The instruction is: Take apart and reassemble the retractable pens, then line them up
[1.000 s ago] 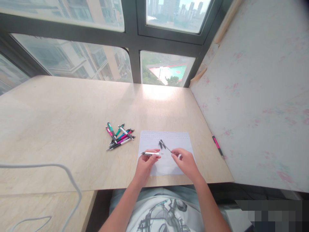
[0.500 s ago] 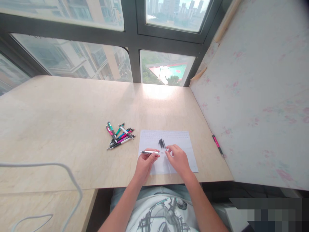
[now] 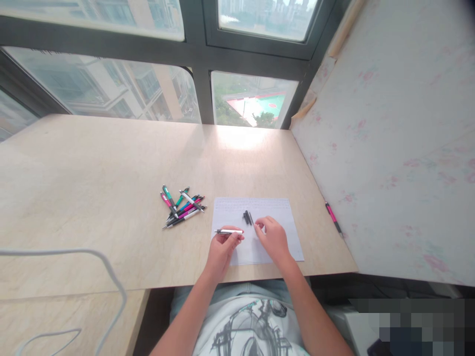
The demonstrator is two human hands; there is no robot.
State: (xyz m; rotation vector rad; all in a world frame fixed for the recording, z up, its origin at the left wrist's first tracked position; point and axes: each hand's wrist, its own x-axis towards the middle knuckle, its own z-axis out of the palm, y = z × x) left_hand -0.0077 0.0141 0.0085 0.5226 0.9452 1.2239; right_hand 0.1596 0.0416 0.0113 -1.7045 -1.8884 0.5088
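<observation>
My left hand [image 3: 221, 250] pinches a white pen barrel [image 3: 229, 231] and holds it level over the left part of a white sheet of paper [image 3: 285, 232]. My right hand [image 3: 272, 238] rests on the sheet with its fingers curled, fingertips close to several small black pen parts [image 3: 247, 217] lying on the paper. Whether those fingers hold anything is too small to make out.
A heap of several coloured pens [image 3: 181, 205] lies on the beige table [image 3: 92, 198] left of the sheet. A pink and black pen [image 3: 333, 219] lies at the table's right edge against a pale wall panel [image 3: 401, 148]. Windows run along the back. A white wire frame [image 3: 74, 287] is at lower left.
My right hand moved left and down from holding a thin black part above the sheet; that part now lies with the other black pieces. My left hand has kept the white barrel still.
</observation>
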